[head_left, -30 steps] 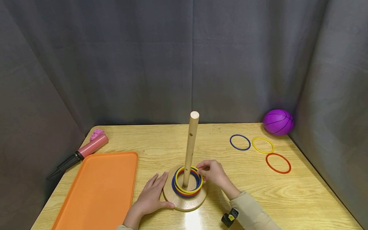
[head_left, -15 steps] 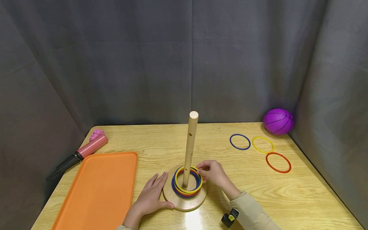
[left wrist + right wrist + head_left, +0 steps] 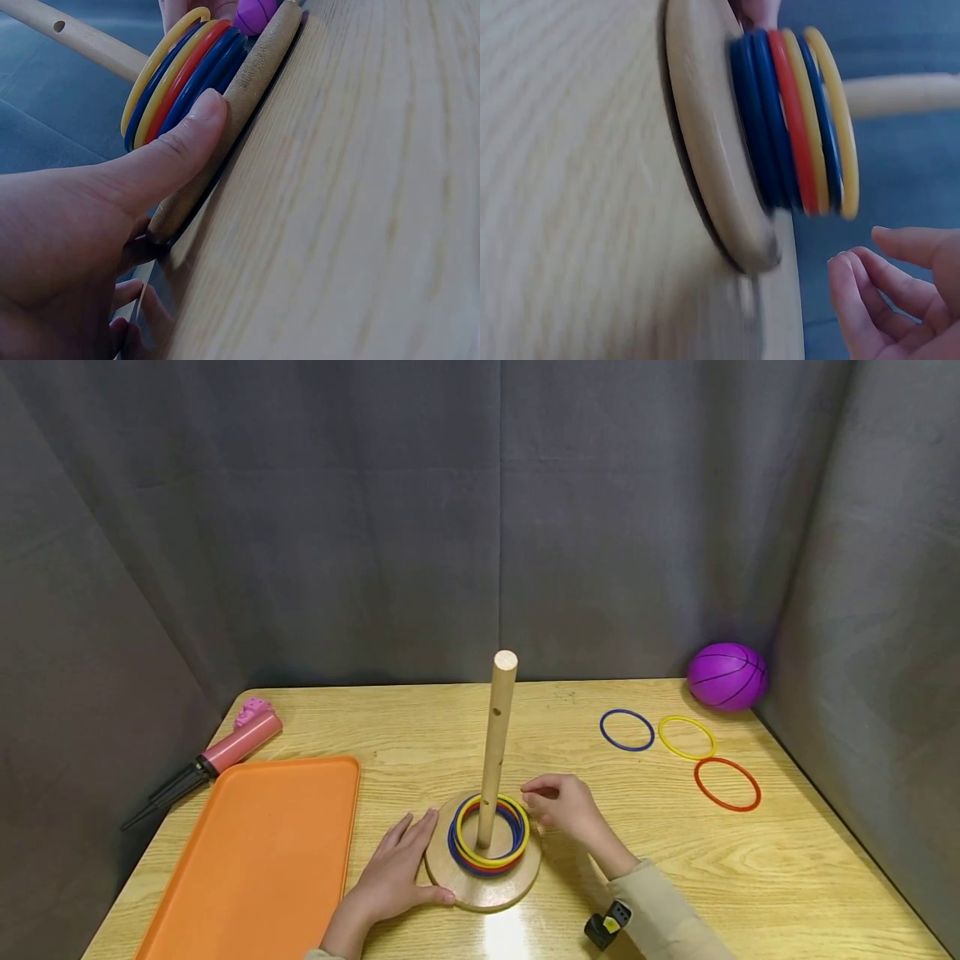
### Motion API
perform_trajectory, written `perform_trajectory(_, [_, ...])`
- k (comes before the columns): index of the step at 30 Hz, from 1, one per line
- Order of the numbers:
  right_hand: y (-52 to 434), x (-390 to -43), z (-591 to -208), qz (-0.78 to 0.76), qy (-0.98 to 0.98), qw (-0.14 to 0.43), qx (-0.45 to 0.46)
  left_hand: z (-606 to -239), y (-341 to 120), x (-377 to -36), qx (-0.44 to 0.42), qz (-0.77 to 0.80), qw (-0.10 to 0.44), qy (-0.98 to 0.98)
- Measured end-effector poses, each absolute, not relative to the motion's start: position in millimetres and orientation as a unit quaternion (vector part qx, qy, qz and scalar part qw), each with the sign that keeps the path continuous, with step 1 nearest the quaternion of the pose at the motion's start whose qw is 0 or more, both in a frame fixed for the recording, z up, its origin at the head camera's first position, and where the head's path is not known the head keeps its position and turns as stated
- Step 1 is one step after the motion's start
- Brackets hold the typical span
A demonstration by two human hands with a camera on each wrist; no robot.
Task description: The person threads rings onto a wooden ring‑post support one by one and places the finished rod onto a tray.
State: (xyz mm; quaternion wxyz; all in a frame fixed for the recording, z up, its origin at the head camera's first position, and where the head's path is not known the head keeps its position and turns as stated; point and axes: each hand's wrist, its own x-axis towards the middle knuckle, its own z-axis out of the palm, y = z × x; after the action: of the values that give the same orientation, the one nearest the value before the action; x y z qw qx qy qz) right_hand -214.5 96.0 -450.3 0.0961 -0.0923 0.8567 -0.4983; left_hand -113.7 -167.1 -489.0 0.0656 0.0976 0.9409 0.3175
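A wooden peg (image 3: pixel 497 735) rises, slightly leaning in the head view, from a round wooden base (image 3: pixel 486 895). Around its foot lie several stacked rings, with a yellow ring (image 3: pixel 840 127) uppermost and a red ring (image 3: pixel 793 120) and blue rings (image 3: pixel 751 120) below. My left hand (image 3: pixel 393 872) rests against the base's left edge, its fingers spread and its thumb (image 3: pixel 169 150) along the near rim. Just right of the stack is my right hand (image 3: pixel 567 807), fingers relaxed and bent, thumb apart from the fingertips, holding nothing.
An orange tray (image 3: pixel 255 852) lies at left, beside a pink hand pump (image 3: pixel 243 742) and a small pink object (image 3: pixel 253 710). A blue ring (image 3: pixel 626 748), a yellow ring (image 3: pixel 687 718) and a red ring (image 3: pixel 726 807) lie at right, near a purple ball (image 3: pixel 727 677). Grey curtains (image 3: pixel 375 527) enclose the table.
My right hand has let go of the top yellow ring and moved slightly right, away from the stack. The left hand and the base have stayed in place.
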Motion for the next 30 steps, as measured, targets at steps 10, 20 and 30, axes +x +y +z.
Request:
perform_trajectory(10, [146, -232, -445, -0.483, 0.872, 0.055, -0.059, -489, -167, -114, 0.097, 0.314, 0.063, 0.942])
perform_trajectory(20, [219, -256, -439, -0.459, 0.888, -0.007, -0.027, -490, -167, -114, 0.096, 0.318, 0.064, 0.941])
perform_trajectory(30, [289, -287, -437, -0.385, 0.921, -0.066, -0.006, -488, -167, -113, 0.100, 0.316, 0.062, 0.942])
